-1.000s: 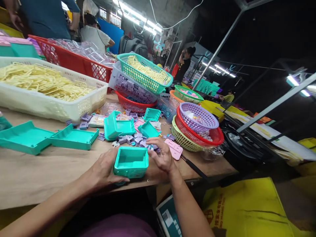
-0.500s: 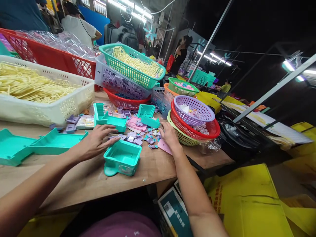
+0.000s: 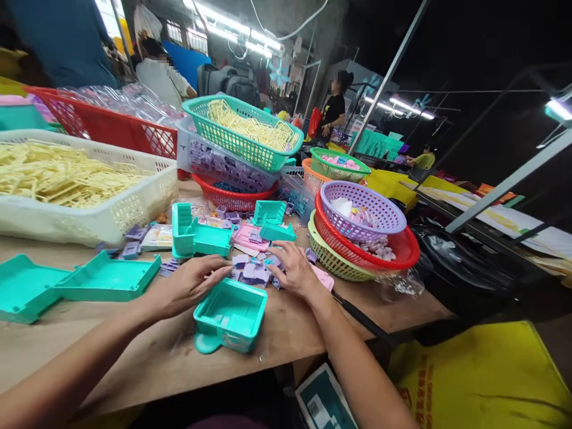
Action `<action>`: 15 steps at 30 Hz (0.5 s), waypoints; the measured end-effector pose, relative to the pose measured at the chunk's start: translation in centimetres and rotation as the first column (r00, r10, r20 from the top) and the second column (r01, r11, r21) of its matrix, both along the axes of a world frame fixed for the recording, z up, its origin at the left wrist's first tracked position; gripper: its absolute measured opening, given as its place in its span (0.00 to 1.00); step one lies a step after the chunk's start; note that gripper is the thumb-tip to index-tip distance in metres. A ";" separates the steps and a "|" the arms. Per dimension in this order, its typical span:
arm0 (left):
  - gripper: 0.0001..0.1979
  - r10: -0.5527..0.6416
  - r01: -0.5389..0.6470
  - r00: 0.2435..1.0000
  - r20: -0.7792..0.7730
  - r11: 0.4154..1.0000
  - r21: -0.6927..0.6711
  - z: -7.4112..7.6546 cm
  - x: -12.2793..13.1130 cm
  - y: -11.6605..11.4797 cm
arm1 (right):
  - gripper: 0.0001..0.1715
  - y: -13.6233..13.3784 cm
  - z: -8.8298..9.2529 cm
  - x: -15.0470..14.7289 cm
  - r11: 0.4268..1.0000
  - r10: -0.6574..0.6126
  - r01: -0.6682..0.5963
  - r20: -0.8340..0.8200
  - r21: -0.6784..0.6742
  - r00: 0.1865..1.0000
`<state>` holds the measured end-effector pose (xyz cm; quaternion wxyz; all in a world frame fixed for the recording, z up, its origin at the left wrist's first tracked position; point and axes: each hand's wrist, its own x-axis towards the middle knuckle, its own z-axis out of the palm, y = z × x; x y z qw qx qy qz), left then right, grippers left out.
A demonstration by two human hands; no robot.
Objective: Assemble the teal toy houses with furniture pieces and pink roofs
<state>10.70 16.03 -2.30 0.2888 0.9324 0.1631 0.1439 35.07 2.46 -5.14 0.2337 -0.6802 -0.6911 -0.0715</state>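
A teal plastic box [image 3: 231, 315] lies open side up near the table's front edge. My left hand [image 3: 187, 286] hovers just left of and behind it, fingers stretched out and holding nothing. My right hand [image 3: 292, 268] rests on a scatter of small purple and blue parts [image 3: 251, 271] behind the box, fingers curled over them; what they hold, if anything, is hidden. A pink flat piece [image 3: 322, 277] lies by the right wrist.
Teal lids [image 3: 107, 277] lie at left. A cream crate of yellow frames [image 3: 102, 220] and a red crate [image 3: 107, 128] stand behind. Stacked baskets [image 3: 364, 235] sit at right, a teal basket [image 3: 239, 143] on others at centre. People work beyond.
My left hand let go of the teal box, reached toward the loose parts and drew back beside it. My right hand moved from the box to the parts pile.
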 end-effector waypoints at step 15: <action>0.17 0.367 -0.146 0.911 -0.189 0.714 0.685 0.9 4.4 6.9 | 0.14 8.1 0.9 3.5 0.928 -0.338 0.360 0.183 -0.100 0.923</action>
